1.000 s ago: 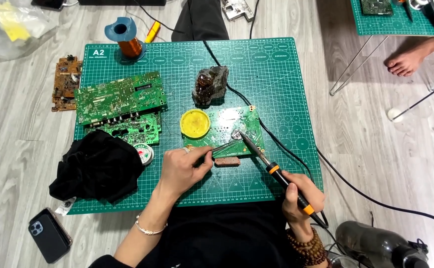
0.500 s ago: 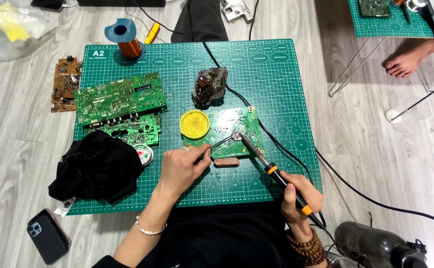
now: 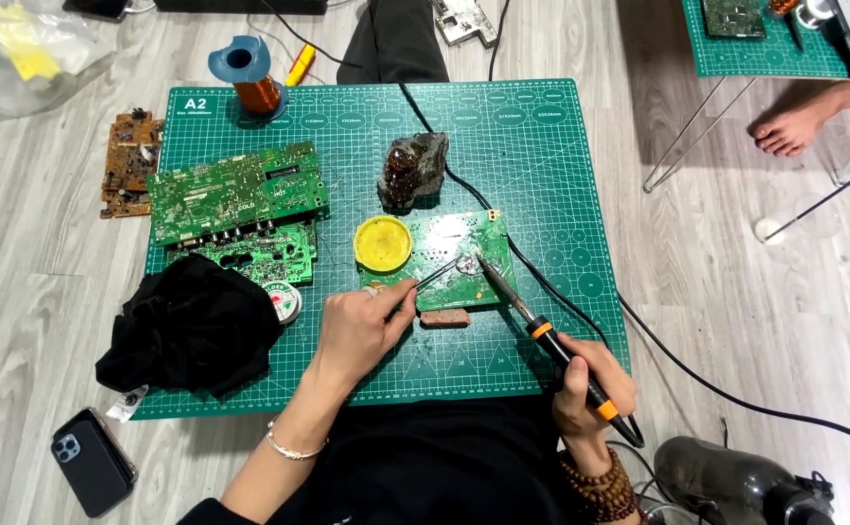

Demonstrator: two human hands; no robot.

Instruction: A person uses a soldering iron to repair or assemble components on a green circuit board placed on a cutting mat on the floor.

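i see the left hand (image 3: 357, 326) pinching thin tweezers (image 3: 432, 277) and the right hand (image 3: 590, 384) closed around a soldering iron (image 3: 532, 326), both tips meeting on the small green circuit board (image 3: 444, 255) that lies on the green cutting mat (image 3: 542, 146) beside a yellow tin (image 3: 382, 243). i judge the joint is being heated; next needs steady hands and a gentle lift

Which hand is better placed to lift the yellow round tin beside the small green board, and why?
Left. The left hand lies just below the yellow round tin and holds only thin tweezers; the right hand grips the soldering iron.
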